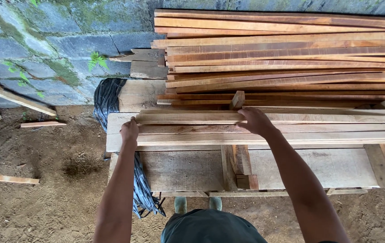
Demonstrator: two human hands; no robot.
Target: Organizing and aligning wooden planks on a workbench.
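Two hands are gripping one long pale wooden plank [192, 118] lying along the far edge of the rough wooden table [179, 168], the left hand [129, 130] curling round its left end, the right hand [255, 120] pressing closed fingers over its top.
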